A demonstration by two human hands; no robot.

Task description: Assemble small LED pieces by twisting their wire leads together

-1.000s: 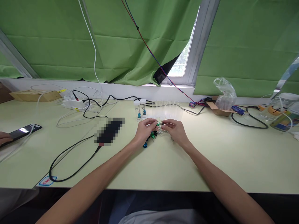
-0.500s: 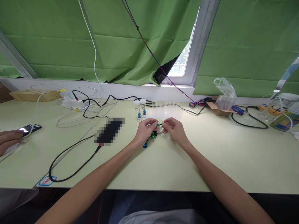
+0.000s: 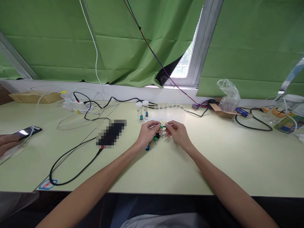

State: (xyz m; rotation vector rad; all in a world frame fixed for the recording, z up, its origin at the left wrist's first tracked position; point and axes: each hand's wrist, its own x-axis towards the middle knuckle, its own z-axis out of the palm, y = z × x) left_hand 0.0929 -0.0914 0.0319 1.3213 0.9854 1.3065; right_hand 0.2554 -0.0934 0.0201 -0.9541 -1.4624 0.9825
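Above the middle of the table, my left hand (image 3: 147, 133) and my right hand (image 3: 178, 132) face each other with thumbs and fingertips pinched. A small green piece (image 3: 161, 127) shows in the narrow gap between them, its dark end at the right fingertips. It is too small to name. Just below lies a little heap of parts: a green one (image 3: 155, 138), a black one (image 3: 158, 135), thin metal pins, and a round blue one (image 3: 147, 148) by my left wrist. Two white-capped clear vials (image 3: 141, 112) with teal-blue parts inside stand behind my left hand.
Several clear, open tubes (image 3: 171, 110) stand behind my hands. To the left are a blurred dark device (image 3: 111, 133) with a black cable, a power strip (image 3: 74, 105), and another person's hand (image 3: 8, 142) at a phone (image 3: 29, 132). A cardboard box (image 3: 223, 112) stands back right.
My right fingertips have shifted very slightly around the green piece. My left hand looks the same. The other person's hand at the phone has moved a little.
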